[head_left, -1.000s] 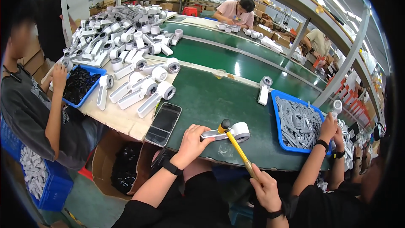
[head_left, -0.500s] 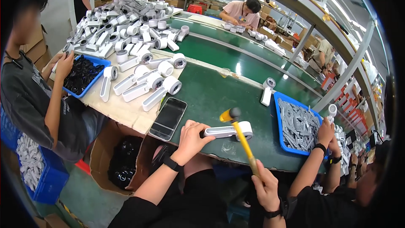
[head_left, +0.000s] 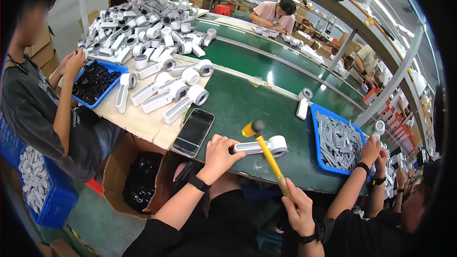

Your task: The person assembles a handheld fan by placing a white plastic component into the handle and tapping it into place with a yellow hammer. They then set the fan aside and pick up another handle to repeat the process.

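Note:
My left hand (head_left: pixel 221 153) presses down on the handle of a white hand-held device (head_left: pixel 264 146) with a round head, lying flat on the green table (head_left: pixel 243 102). My right hand (head_left: pixel 297 208) grips the wooden shaft of a small mallet (head_left: pixel 264 151) near its lower end. The mallet's yellow and black head sits raised just above the device's handle, close to my left fingers. A black smartphone (head_left: pixel 193 132) lies face up to the left of my left hand.
A heap of the same white devices (head_left: pixel 157 33) covers the far left of the bench. A blue tray of black parts (head_left: pixel 95 82) sits by a person on the left. A blue bin of grey parts (head_left: pixel 337 140) stands right, beside another person's hands (head_left: pixel 373 148). One device (head_left: pixel 303 103) stands upright behind.
The mallet has swung: its head rose off the device half a second ago and now sits lower again, just over the handle. My left hand stays on the device.

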`<state>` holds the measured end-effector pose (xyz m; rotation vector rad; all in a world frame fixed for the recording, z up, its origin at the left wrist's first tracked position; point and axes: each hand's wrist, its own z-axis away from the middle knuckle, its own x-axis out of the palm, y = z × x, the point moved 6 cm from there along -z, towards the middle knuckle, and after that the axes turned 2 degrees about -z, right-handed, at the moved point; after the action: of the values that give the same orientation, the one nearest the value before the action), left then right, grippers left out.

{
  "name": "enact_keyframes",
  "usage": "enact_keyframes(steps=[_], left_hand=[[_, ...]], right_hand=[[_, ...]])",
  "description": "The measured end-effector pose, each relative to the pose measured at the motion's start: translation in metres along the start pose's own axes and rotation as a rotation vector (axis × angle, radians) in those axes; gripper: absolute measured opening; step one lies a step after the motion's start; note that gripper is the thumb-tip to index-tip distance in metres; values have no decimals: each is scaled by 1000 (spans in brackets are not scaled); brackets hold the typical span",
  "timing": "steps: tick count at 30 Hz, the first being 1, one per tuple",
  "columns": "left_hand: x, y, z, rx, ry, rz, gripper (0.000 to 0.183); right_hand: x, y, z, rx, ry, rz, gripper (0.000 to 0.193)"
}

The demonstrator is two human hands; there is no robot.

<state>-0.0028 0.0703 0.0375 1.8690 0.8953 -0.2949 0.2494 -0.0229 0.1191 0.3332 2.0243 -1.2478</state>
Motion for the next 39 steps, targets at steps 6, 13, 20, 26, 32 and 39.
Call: enact_keyframes(steps=[6, 13, 20, 26, 32, 39], left_hand=[[-1, -2, 1, -11, 10, -7, 33], [-1, -1, 3, -36, -16, 4, 32], [1, -1, 2, -11, -7, 3, 32], [1, 0, 1, -10, 17, -41, 28], [-1, -1, 2, -7, 16, -18, 27], [1, -1, 2, -15, -15, 14, 27]], right_hand=[[7, 2, -4, 90, -106, 76, 52], [5, 13, 2, 50, -24, 52, 52], [-5, 29, 12, 117, 53, 95, 53], [17, 5, 5, 54, -75, 45, 52], [4, 11, 15, -19, 86, -45, 53], [-14, 54, 30, 210, 223, -93, 52]])
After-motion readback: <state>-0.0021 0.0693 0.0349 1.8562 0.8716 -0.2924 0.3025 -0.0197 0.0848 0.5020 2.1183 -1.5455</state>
